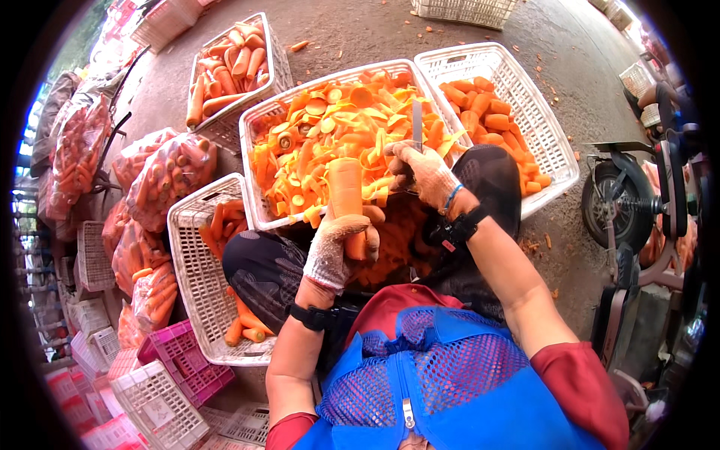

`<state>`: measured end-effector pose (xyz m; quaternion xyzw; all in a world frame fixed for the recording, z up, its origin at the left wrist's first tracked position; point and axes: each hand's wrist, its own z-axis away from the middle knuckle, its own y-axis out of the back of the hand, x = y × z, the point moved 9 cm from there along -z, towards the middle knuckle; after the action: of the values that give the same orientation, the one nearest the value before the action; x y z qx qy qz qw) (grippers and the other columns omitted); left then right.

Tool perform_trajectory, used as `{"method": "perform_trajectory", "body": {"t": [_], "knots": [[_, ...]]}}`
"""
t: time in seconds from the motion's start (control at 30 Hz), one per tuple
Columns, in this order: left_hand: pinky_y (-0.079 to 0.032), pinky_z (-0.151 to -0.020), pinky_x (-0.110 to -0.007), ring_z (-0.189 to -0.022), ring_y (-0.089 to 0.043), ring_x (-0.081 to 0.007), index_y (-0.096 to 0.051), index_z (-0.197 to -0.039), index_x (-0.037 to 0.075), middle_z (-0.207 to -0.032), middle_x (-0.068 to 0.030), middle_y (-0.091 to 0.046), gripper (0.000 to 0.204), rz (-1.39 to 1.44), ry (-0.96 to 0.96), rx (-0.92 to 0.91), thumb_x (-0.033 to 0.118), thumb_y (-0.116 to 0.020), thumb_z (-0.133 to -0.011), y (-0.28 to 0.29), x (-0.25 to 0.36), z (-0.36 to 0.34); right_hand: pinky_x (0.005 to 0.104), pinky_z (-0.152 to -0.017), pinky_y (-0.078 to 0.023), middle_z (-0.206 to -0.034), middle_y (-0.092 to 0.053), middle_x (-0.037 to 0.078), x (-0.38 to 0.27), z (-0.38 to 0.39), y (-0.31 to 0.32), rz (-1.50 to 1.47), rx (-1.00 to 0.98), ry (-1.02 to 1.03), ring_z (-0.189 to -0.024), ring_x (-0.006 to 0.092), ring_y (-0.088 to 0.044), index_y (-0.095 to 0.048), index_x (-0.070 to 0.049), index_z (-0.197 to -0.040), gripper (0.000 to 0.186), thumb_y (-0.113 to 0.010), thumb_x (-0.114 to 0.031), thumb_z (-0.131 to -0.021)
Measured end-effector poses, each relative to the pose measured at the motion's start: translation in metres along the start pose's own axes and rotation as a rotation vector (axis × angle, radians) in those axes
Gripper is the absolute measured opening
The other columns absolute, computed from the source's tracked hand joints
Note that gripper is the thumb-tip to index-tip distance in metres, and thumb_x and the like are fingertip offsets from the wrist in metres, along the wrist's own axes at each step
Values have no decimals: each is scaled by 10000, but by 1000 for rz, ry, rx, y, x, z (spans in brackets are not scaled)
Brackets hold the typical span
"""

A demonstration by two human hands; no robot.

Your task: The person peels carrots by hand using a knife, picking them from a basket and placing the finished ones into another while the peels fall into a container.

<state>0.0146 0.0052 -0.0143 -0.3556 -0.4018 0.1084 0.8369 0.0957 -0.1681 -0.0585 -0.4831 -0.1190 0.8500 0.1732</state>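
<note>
A thick orange carrot, its surface mostly peeled, stands upright in my gloved left hand, whose fingers wrap round its lower end. My gloved right hand is closed on a narrow metal-bladed tool, knife or peeler, with its blade pointing up; its handle is hidden in my fingers. The blade is apart from the carrot. Just beyond both hands is a white crate heaped with carrot peelings and cut ends. More peelings lie between my knees.
At far right, a white crate holds peeled carrots. Whole carrots fill another crate at far left. A crate by my left knee holds some carrots. Bagged carrots and stacked crates stand left; a wheeled vehicle stands right.
</note>
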Motion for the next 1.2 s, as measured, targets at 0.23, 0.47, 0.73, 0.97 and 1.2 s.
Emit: {"method": "perform_trajectory", "body": {"t": [0.23, 0.47, 0.73, 0.97, 1.2], "knots": [[-472, -451, -276, -517, -571, -156, -542, -1307, 37, -889, -76, -620, 543, -571, -195, 381, 44, -770, -815, 7, 12, 4, 295, -636, -562, -764, -587, -7, -10, 19, 5, 4, -44, 150, -623, 124, -583, -697, -38, -1113, 332, -574, -346, -1094], [-452, -452, -237, -571, -567, -116, -555, -1304, 75, -876, -32, -601, 465, -168, 35, 217, 44, -708, -866, -11, -32, 13, 295, -627, -565, -826, -616, -25, -20, 34, 3, -357, -44, 228, -642, 111, -602, -666, -44, -1232, 314, -550, -309, -1111], [-466, -497, -215, -593, -533, -89, -621, -1229, 59, -820, -1, -579, 374, -158, -59, 296, 6, -723, -874, -7, -24, 11, 327, -640, -549, -773, -690, 52, -46, 74, -17, 840, -18, 757, -662, 157, -676, -695, -51, -1170, 228, -658, -236, -1041], [-446, -448, -269, -532, -547, -134, -624, -1121, 71, -704, -7, -546, 285, -382, -252, 219, 95, -760, -872, 13, -12, 11, 461, -660, -542, -801, -693, 162, -28, 111, -73, 1307, -233, 908, -791, 371, -722, -683, -116, -1055, 114, -656, -183, -967], [-441, -449, -271, -529, -577, -151, -613, -1084, 44, -774, -32, -600, 239, -178, -56, 242, 82, -731, -879, -1, -22, 10, 334, -780, -583, -786, -681, 56, -43, 71, -89, -190, -377, 249, -752, 158, -675, -684, 6, -1202, 441, -541, -402, -1114]]}}
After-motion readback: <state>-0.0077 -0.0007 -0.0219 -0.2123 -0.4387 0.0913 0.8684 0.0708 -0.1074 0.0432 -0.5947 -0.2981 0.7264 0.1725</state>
